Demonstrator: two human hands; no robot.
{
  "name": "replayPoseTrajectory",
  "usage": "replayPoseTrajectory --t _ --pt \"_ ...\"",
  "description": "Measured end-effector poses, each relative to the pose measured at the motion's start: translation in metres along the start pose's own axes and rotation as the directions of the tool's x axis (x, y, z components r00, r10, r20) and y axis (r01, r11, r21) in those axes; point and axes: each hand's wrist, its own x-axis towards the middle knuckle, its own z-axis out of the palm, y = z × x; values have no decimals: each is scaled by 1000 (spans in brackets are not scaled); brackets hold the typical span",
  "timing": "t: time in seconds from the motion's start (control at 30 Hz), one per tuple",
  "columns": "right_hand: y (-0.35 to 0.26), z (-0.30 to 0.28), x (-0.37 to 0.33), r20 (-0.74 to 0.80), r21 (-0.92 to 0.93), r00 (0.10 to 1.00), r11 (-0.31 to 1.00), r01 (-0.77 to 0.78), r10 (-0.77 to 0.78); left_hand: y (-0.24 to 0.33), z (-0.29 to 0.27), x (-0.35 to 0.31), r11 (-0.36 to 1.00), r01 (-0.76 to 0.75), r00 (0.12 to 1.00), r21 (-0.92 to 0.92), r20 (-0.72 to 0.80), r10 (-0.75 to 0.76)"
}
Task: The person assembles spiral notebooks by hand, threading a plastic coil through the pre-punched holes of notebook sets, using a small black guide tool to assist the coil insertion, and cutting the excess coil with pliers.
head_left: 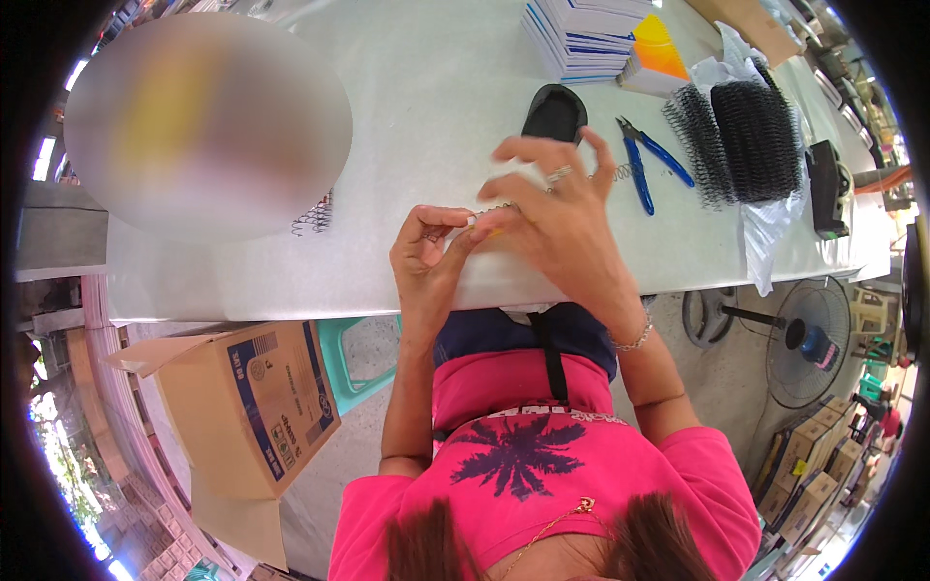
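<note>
Over the near table edge, my left hand (431, 257) pinches the end of a thin wire coil (623, 173) between thumb and fingertips. The coil runs slantwise beneath my right hand (572, 228) and shows again beyond its fingers. My right thumb and a finger close around the coil near the left fingertips; the other fingers are raised and slightly blurred. A small yellow-edged thing shows under the right thumb, mostly hidden. Blue-handled wire cutters (639, 174) lie just right of the coil. A black oval object (552, 108) lies beyond my right hand.
A stack of white pads (581, 44) stands at the back beside an orange-yellow pad (661, 48). Many black wire coils (756, 140) lie on white wrapping at the right, near a black tape dispenser (828, 194). Short coils (315, 215) lie left. Below are a cardboard box (218, 397) and fan (809, 339).
</note>
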Motion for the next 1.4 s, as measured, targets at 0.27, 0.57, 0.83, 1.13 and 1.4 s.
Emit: replayPoseTrajectory --t 0.27,0.57,0.83,1.13,1.4 --pt "101 -34 -49 -181 -366 838 755 -544 516 16 -12 12 996 17 997 89 78 -24" --pt "87 -50 -44 -260 -90 783 793 -603 566 4 10 16 974 -123 984 188 152 95" --pt "-21 -40 -47 -113 255 970 950 -179 213 7 15 10 942 -91 993 323 -43 110" --pt "-37 12 -71 -44 241 968 943 -229 247 13 14 3 945 -33 999 326 -6 37" --pt "-40 19 -74 -88 221 971 955 -198 222 19 22 2 928 -39 993 371 -87 76"
